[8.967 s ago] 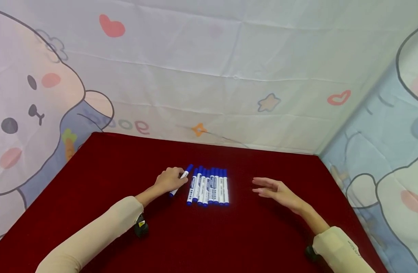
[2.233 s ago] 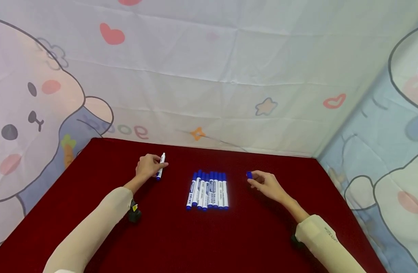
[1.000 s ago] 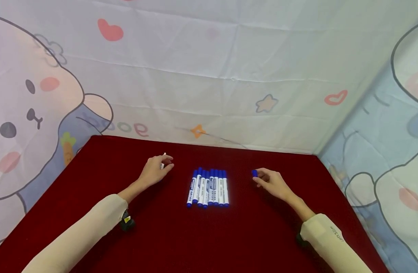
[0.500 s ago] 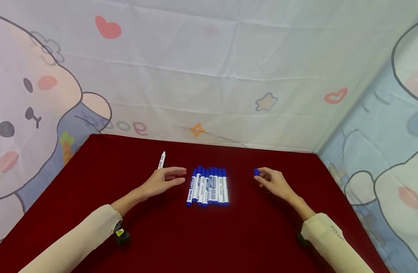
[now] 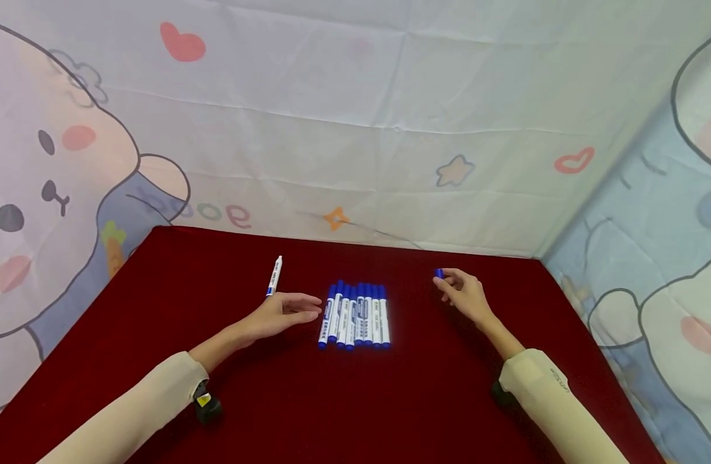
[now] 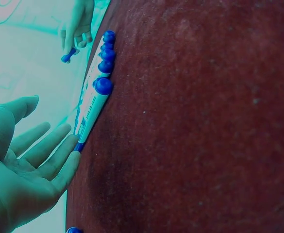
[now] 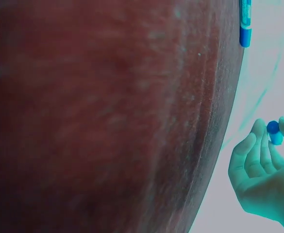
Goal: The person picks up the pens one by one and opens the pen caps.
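While your right hand (image 5: 462, 295) pinches the light, slippery blue cap (image 5: 439, 273) near the surface's far-right corner, your left hand (image 5: 280, 314), fingers straight and holding nothing, reaches the rigid markers (image 5: 355, 316); grip mid-barrel.

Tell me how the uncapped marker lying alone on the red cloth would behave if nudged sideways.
The uncapped marker looks round-barrelled, so it would probably roll, though the napped red cloth may slow it. It appears slim and plastic, likely stiff and light. Its cap is pinched in the right hand, so the bare tip might mark the cloth.
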{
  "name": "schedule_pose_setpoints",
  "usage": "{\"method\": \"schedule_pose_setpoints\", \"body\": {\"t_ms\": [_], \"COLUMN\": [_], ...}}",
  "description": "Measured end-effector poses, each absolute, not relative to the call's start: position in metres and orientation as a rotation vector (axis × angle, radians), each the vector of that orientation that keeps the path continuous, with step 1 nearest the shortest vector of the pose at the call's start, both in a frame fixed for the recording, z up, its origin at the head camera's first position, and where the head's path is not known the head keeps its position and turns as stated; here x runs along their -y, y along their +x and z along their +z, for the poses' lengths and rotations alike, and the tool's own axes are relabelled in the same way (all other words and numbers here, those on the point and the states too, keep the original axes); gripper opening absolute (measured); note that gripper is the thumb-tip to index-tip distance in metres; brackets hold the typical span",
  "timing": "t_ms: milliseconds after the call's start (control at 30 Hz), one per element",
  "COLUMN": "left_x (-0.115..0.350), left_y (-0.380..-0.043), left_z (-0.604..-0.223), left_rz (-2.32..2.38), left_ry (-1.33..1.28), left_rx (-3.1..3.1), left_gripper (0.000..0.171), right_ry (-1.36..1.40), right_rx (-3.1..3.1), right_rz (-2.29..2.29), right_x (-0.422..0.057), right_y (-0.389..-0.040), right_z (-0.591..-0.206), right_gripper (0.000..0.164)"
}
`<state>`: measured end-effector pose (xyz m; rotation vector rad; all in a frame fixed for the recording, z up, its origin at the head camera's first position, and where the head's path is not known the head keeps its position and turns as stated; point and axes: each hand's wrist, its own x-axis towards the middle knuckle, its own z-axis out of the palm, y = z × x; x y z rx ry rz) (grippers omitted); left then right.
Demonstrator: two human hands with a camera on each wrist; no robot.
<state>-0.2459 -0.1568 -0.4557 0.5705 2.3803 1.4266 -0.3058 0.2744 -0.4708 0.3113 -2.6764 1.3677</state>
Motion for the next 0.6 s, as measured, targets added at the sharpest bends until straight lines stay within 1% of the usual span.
{"method": "schedule_pose_setpoints", "body": {"t_ms": [100, 267, 600], "left_x": [0.155, 0.147, 0.149], "left_y": [-0.245, -0.247, -0.243], "left_z": [-0.457, -0.458, -0.458], "left_rz": [1.427, 1.434, 1.453], "left_ry": [0.577, 0.604, 0.586], "left_rx": [-2.383, -2.36, -2.357], "left_gripper": [0.047, 0.047, 0.045], "right_ry": [0.214, 0.038, 0.021], "right_rx": [2.657, 2.646, 2.847], "right_rz": [1.407, 1.401, 1.053], "right_x": [-0.274, -0.279, -0.274], "right_y": [-0.313, -0.325, -0.341], "right_z": [-0.47, -0.473, -0.48], "right_gripper": [0.05, 0.047, 0.05]}}
